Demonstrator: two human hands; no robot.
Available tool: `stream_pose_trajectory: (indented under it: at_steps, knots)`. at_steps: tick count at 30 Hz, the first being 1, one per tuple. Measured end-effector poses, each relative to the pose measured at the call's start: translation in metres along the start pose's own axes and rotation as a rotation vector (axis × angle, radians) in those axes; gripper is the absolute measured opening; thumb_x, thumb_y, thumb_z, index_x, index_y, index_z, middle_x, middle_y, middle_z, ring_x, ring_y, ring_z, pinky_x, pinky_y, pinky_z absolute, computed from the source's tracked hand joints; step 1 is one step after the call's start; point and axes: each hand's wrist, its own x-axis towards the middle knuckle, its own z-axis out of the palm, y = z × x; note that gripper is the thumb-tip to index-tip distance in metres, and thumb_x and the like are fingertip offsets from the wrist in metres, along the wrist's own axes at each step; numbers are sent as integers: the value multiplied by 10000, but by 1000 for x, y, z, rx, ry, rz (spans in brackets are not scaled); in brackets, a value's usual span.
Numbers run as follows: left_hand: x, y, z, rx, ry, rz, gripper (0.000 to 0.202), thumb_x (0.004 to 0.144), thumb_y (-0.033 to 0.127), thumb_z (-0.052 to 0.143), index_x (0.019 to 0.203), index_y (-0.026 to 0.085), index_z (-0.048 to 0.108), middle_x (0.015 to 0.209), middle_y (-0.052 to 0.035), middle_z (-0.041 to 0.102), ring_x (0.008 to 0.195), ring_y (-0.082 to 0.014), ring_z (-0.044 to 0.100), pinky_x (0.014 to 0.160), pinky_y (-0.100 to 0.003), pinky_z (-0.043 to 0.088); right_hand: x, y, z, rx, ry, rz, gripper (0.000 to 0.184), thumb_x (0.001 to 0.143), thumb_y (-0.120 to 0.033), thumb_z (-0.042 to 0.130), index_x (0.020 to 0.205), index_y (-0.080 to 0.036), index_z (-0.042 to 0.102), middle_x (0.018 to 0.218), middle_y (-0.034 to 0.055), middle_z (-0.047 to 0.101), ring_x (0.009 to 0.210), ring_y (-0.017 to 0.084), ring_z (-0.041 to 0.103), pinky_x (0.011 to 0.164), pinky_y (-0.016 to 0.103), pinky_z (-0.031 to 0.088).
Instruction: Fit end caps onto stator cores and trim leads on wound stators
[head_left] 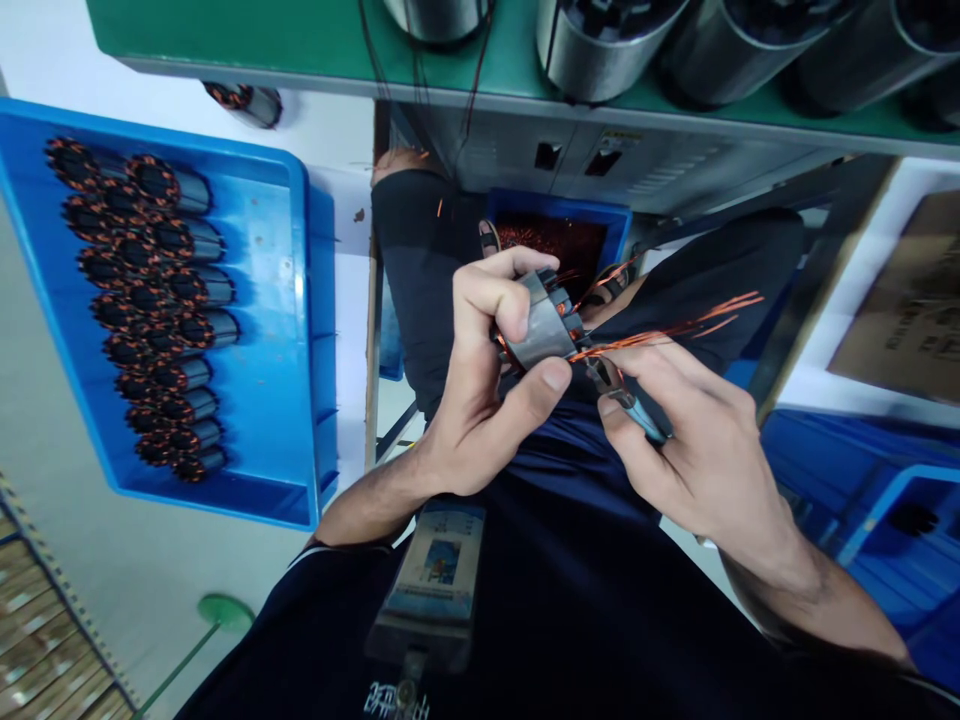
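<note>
My left hand (pixel 487 385) is closed around a grey motor stator (pixel 546 322) wound with copper, held over my lap. Loose copper wires (pixel 675 328) stick out of the stator toward the right. My right hand (pixel 690 440) is closed on a small cutting tool with a blue handle (pixel 637 408), whose tip sits at the base of those wires, right beside my left thumb.
A blue tray (pixel 262 380) at the left holds several wound stators in rows. A blue bin (pixel 559 235) of copper scraps sits on the floor beyond my knees. Metal cylinders (pixel 600 45) stand on a green bench (pixel 300 40) above. More blue crates (pixel 885 500) lie at the right.
</note>
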Motion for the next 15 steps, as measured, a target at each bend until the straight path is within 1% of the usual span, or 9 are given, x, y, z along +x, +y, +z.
stream_pose_trajectory:
  at_steps: [2,4,7,9,11,13,15]
  knots:
    - [2,5,-2,-164,51,22,224,1193,515,595,1259,369,439,1610,-68,586,1621,-364,649,1344,-649,629,0,0,0,2,17,-14,278,1131,-185,644,1355,-281,776,1177,83,819,1046,287,796,961,439,692]
    - [2,7,-4,-205,35,25,249,1194,522,631,1240,363,445,1614,-65,589,1634,-356,640,1377,-646,609,-1,1,0,12,37,-29,288,1121,-175,656,1355,-286,783,1197,86,845,1076,299,825,987,454,713]
    - [0,6,-6,-108,8,5,247,1195,581,610,1276,390,477,1639,-74,613,1640,-358,647,1343,-645,651,-4,2,1,23,60,-38,313,1114,-149,667,1361,-291,797,1282,90,882,1145,301,865,1039,449,732]
    - [-2,5,-7,-1,0,-24,285,1159,599,641,1353,434,513,1621,-87,651,1626,-393,660,1274,-687,686,-5,2,1,13,72,-37,292,1122,-156,683,1340,-301,811,1278,79,898,1129,293,879,1005,426,737]
    - [-4,5,-9,82,-8,-33,343,1127,598,680,1408,464,535,1604,-95,674,1612,-416,668,1203,-700,704,-6,2,1,0,81,-28,239,1133,-186,721,1304,-313,829,1217,59,909,1060,279,884,937,397,731]
    - [-4,5,-8,85,-13,-19,292,1146,588,654,1365,437,532,1609,-97,660,1604,-397,668,1203,-669,697,-5,5,3,-7,104,-17,163,1140,-235,777,1262,-315,850,1151,42,914,982,260,877,885,369,712]
    - [0,0,-4,28,7,4,214,1188,549,602,1290,393,495,1578,-97,634,1579,-356,667,1245,-625,669,1,15,8,-5,130,12,61,1141,-315,833,1188,-294,866,1062,32,906,891,234,849,843,342,677]
